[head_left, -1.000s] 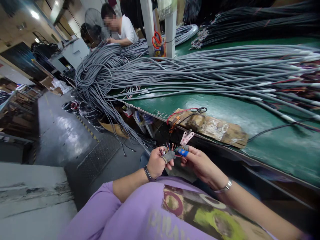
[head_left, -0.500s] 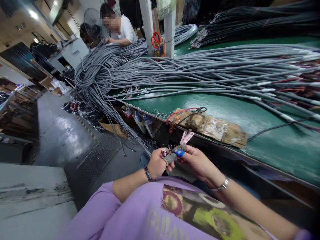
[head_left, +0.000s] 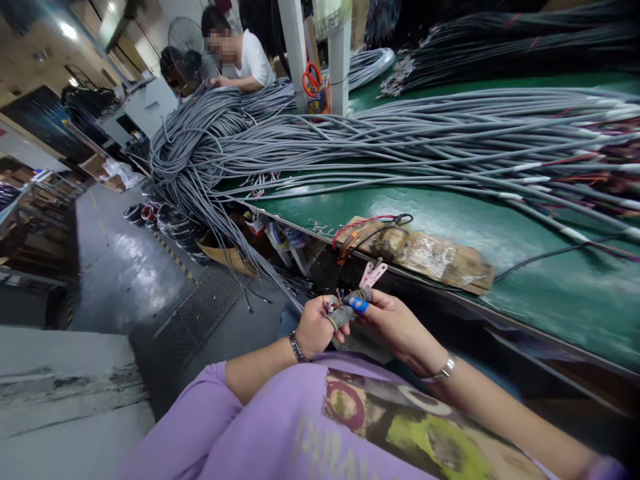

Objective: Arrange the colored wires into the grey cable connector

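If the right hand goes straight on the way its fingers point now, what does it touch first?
The right hand points left toward the left hand. It would likely first meet the coloured wire ends pinched between both hands, then the left hand's fingers; depth is unclear.

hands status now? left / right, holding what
Left hand: closed on the cable end with coloured wires.
Right hand: closed, pinching the same cable end, blue-capped fingertip on it.

Left hand [head_left: 314, 328] and right hand [head_left: 395, 325] meet just below bench [head_left: 450, 213] edge, both pinching a small bundle of coloured wires [head_left: 336, 301]. Right fingertip wears a blue cap [head_left: 359, 305]. Grey cables [head_left: 400, 133] heaped across bench. Cardboard piece [head_left: 425, 253] near edge.
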`<state>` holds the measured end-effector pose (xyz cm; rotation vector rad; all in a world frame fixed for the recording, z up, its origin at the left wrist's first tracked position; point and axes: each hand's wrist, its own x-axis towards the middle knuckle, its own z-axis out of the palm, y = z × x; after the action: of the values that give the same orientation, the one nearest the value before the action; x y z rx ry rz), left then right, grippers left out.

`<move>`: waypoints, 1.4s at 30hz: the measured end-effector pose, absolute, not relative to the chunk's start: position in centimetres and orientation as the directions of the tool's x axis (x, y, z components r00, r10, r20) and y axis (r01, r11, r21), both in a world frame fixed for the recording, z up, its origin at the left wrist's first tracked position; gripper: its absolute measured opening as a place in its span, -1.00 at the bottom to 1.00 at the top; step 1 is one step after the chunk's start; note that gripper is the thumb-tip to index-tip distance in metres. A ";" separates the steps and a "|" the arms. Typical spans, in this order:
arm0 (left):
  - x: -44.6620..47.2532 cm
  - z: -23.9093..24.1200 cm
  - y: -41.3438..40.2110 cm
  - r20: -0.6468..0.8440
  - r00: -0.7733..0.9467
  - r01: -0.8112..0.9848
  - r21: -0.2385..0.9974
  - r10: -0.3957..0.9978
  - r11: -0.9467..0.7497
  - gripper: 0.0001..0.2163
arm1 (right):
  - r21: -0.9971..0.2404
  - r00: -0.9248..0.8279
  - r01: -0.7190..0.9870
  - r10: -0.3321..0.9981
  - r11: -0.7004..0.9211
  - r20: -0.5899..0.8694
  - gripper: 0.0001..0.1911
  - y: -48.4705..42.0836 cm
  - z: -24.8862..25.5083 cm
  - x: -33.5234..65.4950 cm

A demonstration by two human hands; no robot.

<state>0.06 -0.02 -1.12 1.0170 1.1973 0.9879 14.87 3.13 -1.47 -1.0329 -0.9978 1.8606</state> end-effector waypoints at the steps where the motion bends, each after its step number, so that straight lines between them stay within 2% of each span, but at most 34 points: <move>1: 0.1 -1.1 0.0 -0.244 0.102 -0.058 0.966 0.964 0.251 -0.60 | -0.886 -0.363 -0.250 0.886 -0.391 -0.289 -0.61 3.1 -1.5 14.8; 5: 0.3 -1.0 0.1 -0.230 0.051 -0.096 0.967 0.972 0.234 -0.60 | -0.876 -0.319 -0.282 0.899 -0.392 -0.300 -0.60 3.0 -1.4 14.6; 9: 0.3 -1.0 0.2 -0.219 0.032 -0.119 0.968 0.975 0.221 -0.60 | -0.821 -0.375 -0.370 0.879 -0.434 -0.296 -0.62 2.8 -1.3 15.1; 13: -0.1 -0.5 0.2 -0.212 0.070 -0.159 0.962 0.975 0.221 -0.59 | -0.715 -0.425 -0.492 0.854 -0.496 -0.300 -0.64 3.4 -1.7 16.4; 18: -0.3 0.6 0.6 -0.213 0.176 -0.162 0.957 0.961 0.242 -0.59 | -0.633 -0.463 -0.525 0.815 -0.568 -0.347 -0.53 5.1 -1.4 16.9; 23: 0.4 1.5 1.5 -0.229 0.181 -0.136 0.958 0.957 0.254 -0.56 | -0.645 -0.445 -0.557 0.844 -0.523 -0.300 -0.61 6.0 -0.2 16.0; 36: 1.4 1.2 2.2 -0.272 0.210 -0.086 0.952 0.939 0.295 -0.57 | -0.689 -0.332 -0.594 0.907 -0.415 -0.260 -0.56 5.9 -0.5 15.1; 42: 1.4 1.1 2.1 -0.278 0.191 -0.086 0.951 0.942 0.298 -0.57 | -0.654 -0.381 -0.605 0.886 -0.455 -0.264 -0.55 5.6 -0.3 15.1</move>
<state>1.37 2.10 1.09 0.9923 1.1236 0.9195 15.15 5.63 -0.34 -0.7405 -0.5720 1.9574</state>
